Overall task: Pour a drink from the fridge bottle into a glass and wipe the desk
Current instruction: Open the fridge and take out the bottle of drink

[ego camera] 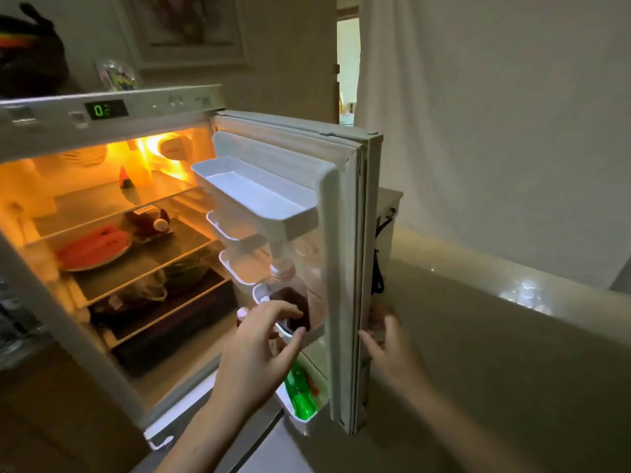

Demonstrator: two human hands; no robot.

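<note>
A clear plastic bottle (290,295) with dark drink and a pale cap stands in a lower rack of the open fridge door (345,233). My left hand (259,349) reaches to it, fingers curled around its lower part; a firm grip is not clear. My right hand (389,346) rests on the outer edge of the door, fingers spread. A green bottle (300,394) lies in the bottom door rack below my left hand. No glass is in view.
The lit fridge interior holds a plate of watermelon (92,250), a dark packaged item (150,221) and bags on lower shelves. The upper door trays (252,192) hold nothing. A pale counter (495,336) runs to the right of the door, against a white wall.
</note>
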